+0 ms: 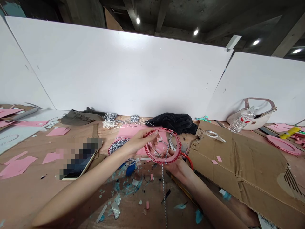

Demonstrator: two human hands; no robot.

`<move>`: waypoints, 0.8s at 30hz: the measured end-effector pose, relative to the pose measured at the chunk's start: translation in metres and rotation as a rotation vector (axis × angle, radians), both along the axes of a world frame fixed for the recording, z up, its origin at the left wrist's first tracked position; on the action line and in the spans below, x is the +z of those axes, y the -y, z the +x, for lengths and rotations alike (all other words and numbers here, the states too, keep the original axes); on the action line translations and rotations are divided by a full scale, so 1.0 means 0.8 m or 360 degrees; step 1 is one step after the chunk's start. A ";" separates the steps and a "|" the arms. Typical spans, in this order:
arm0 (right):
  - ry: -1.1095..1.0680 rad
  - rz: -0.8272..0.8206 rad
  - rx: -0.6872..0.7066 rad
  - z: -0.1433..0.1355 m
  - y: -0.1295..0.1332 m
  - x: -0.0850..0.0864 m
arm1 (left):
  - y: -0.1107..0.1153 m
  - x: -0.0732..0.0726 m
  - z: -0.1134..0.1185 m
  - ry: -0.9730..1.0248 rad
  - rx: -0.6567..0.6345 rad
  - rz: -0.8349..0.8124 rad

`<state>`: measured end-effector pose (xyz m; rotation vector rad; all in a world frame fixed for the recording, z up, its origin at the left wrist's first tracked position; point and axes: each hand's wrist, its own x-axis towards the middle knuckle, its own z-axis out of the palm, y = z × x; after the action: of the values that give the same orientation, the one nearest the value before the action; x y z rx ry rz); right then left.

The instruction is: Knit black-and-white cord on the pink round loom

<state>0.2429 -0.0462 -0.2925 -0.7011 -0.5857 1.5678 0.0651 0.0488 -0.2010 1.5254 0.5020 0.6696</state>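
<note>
A pink ring (pixel 179 151) with a scalloped red edge is held up above the table, in the middle of the head view. My left hand (pixel 144 140) grips its left side, thumb across the rim and fingers bent inside. At the lower right of the ring, my right hand (pixel 172 159) has its fingers closed around the rim and a black-and-white cord (pixel 163 186). The cord crosses the ring's right part and hangs down toward me. Part of the right fingers is hidden behind the ring.
Left lies a phone (pixel 82 163) among pink paper scraps. Behind are cord bundles (pixel 115 145) and a black cloth (pixel 175 122). Cardboard (pixel 228 159) covers the right, with a plastic bottle (pixel 243 119) and a bag (pixel 262 117) beyond. White panels (pixel 124 70) stand behind the table.
</note>
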 end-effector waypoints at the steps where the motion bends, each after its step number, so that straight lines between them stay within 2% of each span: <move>1: 0.0001 0.0008 0.0009 0.000 0.000 0.002 | 0.000 0.000 0.000 -0.0003 0.0006 -0.0002; 7: -0.0001 0.0022 0.0027 -0.003 0.001 0.008 | -0.001 -0.001 0.000 -0.0003 0.0011 -0.0007; 24: 0.0040 0.0048 -0.0010 -0.002 0.000 0.000 | -0.002 -0.002 0.000 -0.0018 0.0002 0.0017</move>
<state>0.2415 -0.0460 -0.2924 -0.7003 -0.6240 1.5436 0.0653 0.0500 -0.2029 1.5396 0.5084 0.6659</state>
